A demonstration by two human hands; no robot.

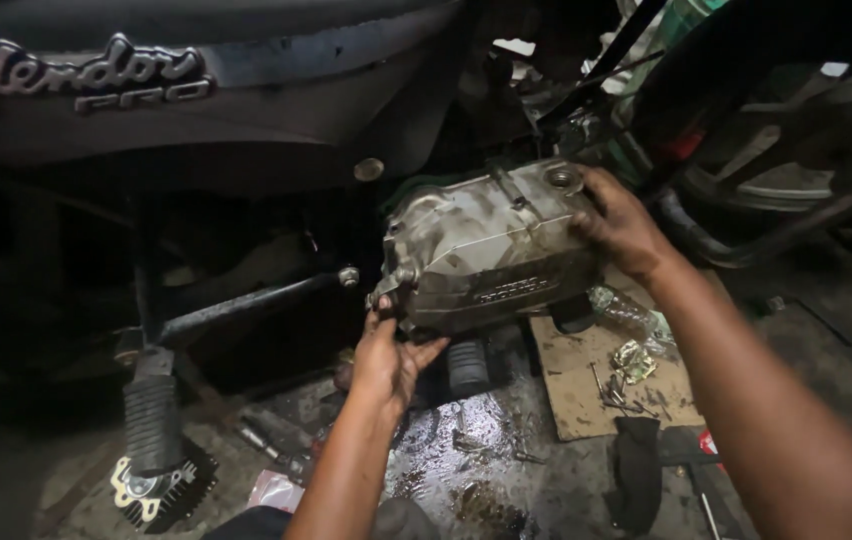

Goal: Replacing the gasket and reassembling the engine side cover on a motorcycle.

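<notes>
- Oily, wet concrete floor (pixel 486 440) is seen in a dim workshop, with a dark motorcycle side panel (pixel 196 90) filling the upper left of the view.
- A grey metal engine case (pixel 491 245) is held up off the floor, near the middle of the view, tilted so that its right end sits higher.
- The right hand (pixel 621 225) is pressed on the case's upper right corner, fingers curled over the edge beside a round port (pixel 561 178).
- The left hand (pixel 386 360) is placed under the case's lower left corner, fingers spread and pointing up, touching its underside; a full grip cannot be made out there.
- Both hands are smeared with dark grease.
- A black frame bar (pixel 246 305) ending in a bolt head is seen just left of the case, apart from it.
- A ribbed rubber footrest (pixel 151 420) stands at lower left, with a finned cylinder part (pixel 161 490) lying on the floor at its foot.
- A second ribbed footrest (pixel 468 365) is seen below the case.
- A piece of cardboard (pixel 576 385) lies on the floor under the right forearm, with small metal parts (pixel 631 362) and a crumpled plastic bottle (pixel 626 312) on it.
- A black rag (pixel 636 470) lies just below the cardboard.
- A tyre (pixel 746 150) is seen at upper right, behind the right hand.
</notes>
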